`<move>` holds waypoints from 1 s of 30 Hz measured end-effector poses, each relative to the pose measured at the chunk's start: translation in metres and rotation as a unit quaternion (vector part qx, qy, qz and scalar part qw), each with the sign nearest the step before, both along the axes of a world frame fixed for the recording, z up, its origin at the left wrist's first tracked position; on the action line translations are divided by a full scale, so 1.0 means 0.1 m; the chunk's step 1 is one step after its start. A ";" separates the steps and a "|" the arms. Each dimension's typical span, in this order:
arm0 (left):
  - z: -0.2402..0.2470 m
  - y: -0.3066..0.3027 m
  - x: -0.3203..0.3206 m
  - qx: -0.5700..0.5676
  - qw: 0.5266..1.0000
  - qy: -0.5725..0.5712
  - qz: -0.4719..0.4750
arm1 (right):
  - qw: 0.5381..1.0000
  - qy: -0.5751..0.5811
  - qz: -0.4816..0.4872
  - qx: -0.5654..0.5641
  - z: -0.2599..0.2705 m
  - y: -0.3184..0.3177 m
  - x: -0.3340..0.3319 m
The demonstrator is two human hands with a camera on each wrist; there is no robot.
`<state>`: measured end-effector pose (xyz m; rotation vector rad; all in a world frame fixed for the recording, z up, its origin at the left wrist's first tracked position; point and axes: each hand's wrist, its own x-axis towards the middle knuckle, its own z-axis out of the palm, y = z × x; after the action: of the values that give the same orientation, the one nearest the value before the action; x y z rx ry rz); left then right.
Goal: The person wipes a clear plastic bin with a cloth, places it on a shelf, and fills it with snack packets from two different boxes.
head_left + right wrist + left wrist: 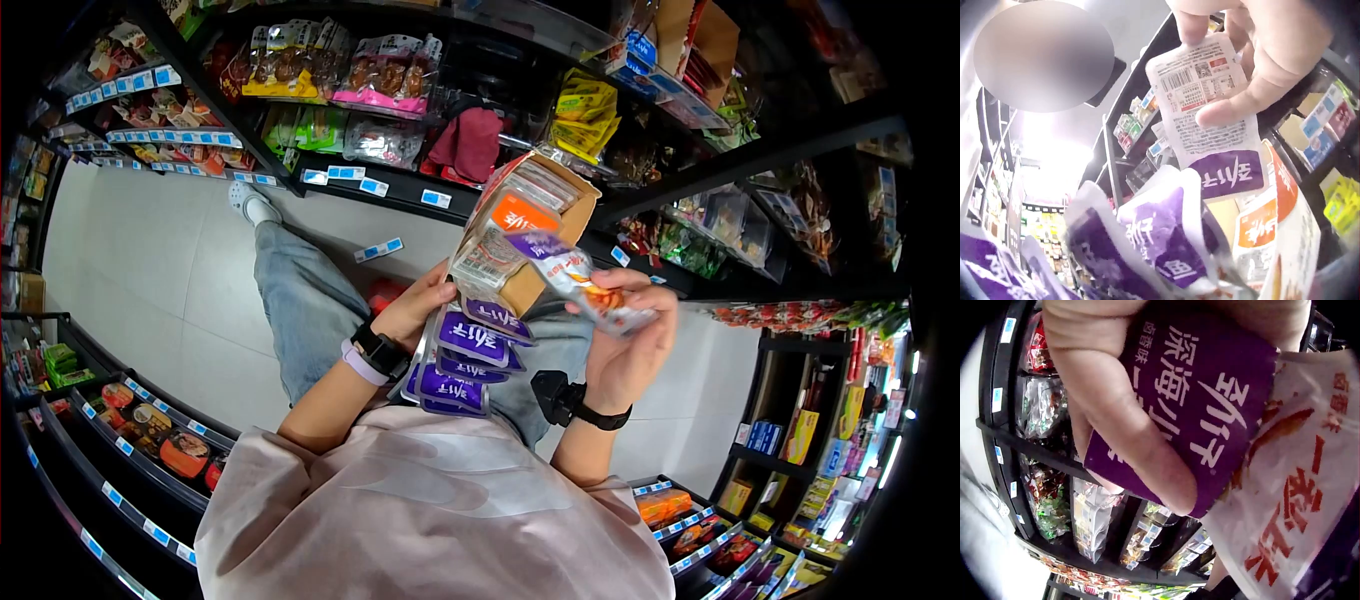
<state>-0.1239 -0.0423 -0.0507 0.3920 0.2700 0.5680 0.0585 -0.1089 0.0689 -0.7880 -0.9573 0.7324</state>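
Packet (585,285) pinched in raised right hand (630,340).

- Fisheye bending is curving the shelves (400,190) and darkening the head view's corners.
- Ceiling lights (1047,162) are glaring white in the right wrist view.
- The purple packet (1210,406) is blurring softly, close to the left wrist camera.

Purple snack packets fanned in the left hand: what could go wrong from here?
1. The left hand holds a loose fan of purple packets; the lowest ones may slide out onto the floor.
2. The open cardboard box seems carried by that same grip, tilted, so its contents could spill.
3. The right hand only pinches one packet by fingertips; it might slip.
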 end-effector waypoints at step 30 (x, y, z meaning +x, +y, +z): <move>0.08 -0.05 -0.02 0.027 0.998 0.046 0.018 | 0.987 -0.092 0.077 -0.109 -0.21 0.05 -0.05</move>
<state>-0.1257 -0.0470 -0.0426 0.4674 0.3514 0.5934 0.0531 -0.1039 0.0481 -0.9939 -1.1263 0.9209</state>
